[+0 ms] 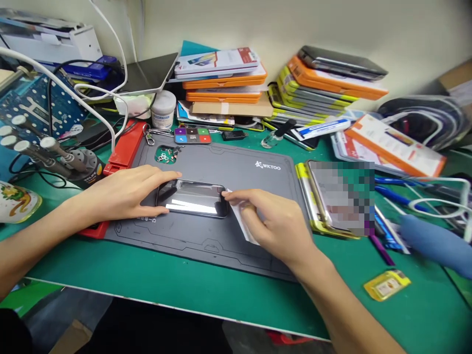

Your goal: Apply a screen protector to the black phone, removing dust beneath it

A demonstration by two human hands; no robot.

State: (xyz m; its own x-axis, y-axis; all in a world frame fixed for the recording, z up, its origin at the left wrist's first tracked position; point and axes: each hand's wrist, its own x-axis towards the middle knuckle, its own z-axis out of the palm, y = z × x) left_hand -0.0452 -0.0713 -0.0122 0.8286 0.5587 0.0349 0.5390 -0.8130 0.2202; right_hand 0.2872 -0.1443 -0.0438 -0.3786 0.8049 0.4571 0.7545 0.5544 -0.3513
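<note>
From where I'm standing: green worktop (177,282) is carrying a grey mat (199,241). White jar (163,110) is standing behind it, black tool holder (86,169) is sitting left, small yellow item (387,285) is lying right.

A dark phone (195,200) is laid flat on a grey mat (162,238), glossy screen up, its length set crosswise. White light is reflected along the screen's lower part. Its left end is steadied by the left hand (142,192). Beside its right end, a thin white sheet (238,216) is held, slanting, by the right hand (275,221).
</note>
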